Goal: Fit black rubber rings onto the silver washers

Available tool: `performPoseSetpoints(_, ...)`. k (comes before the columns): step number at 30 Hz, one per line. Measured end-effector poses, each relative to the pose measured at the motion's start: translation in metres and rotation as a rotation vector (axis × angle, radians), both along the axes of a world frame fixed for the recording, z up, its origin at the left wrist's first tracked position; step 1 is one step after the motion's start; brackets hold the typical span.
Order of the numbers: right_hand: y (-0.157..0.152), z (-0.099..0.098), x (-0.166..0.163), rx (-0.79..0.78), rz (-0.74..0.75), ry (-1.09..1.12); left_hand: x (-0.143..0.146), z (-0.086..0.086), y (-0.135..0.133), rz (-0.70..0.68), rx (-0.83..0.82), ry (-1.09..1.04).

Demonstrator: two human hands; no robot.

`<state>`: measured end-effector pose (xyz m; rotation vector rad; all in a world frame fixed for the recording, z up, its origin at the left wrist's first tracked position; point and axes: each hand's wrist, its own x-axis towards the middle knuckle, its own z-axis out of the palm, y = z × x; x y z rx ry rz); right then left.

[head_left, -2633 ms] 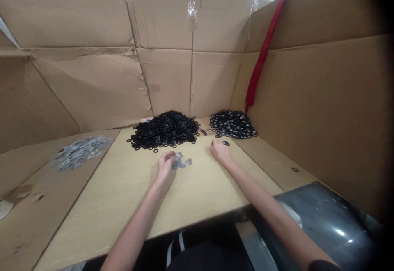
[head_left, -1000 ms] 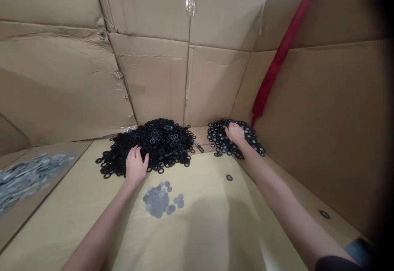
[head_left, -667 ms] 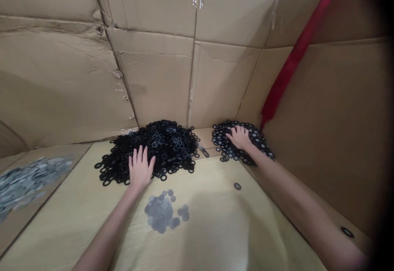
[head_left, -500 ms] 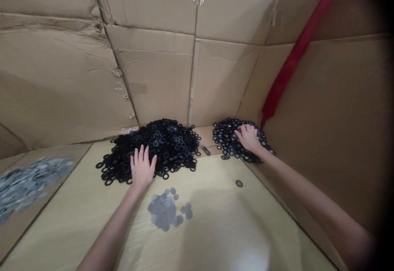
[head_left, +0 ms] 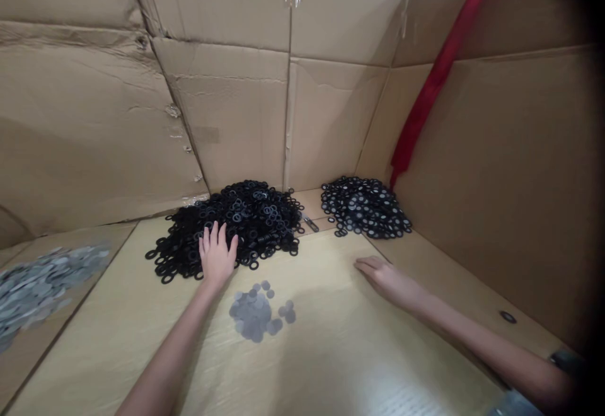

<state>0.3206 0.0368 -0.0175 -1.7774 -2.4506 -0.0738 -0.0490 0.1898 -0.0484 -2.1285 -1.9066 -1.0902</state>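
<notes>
From the head camera, the left hand (head_left: 216,258) lies open, fingers spread, on the near edge of the big heap of black rings (head_left: 246,217). The right hand (head_left: 385,276) lies flat and unclenched on the board (head_left: 331,353), short of the smaller heap (head_left: 366,208). Anything beneath its palm is hidden. A patch of grey discs (head_left: 259,315) sits beside the left wrist. Creased cardboard walls (head_left: 236,120) enclose the space.

No readable text or labels appear anywhere.

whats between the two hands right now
In the head view, only bare board lies between the left hand and the right hand; the grey discs sit just nearer the camera.
</notes>
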Motion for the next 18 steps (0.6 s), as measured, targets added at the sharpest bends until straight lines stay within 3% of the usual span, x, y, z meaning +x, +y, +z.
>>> performPoseSetpoints(4, 0.026, 0.014, 0.014, 0.049, -0.028, -0.034, 0.001, 0.001, -0.002, -0.006, 0.013, -0.009)
performPoseSetpoints(9, 0.096, 0.056, 0.044, 0.217, -0.308, -0.098, 0.002, 0.001, -0.003, -0.010, 0.017, -0.018)
performPoseSetpoints(12, 0.137, 0.075, 0.060, 0.235, -0.419, -0.151, -0.001, 0.000, 0.000, -0.020, 0.025, -0.046)
performPoseSetpoints(18, 0.169, 0.068, 0.076, 0.208, -0.417, -0.261, -0.008, -0.006, 0.006, -0.054, 0.033, -0.089)
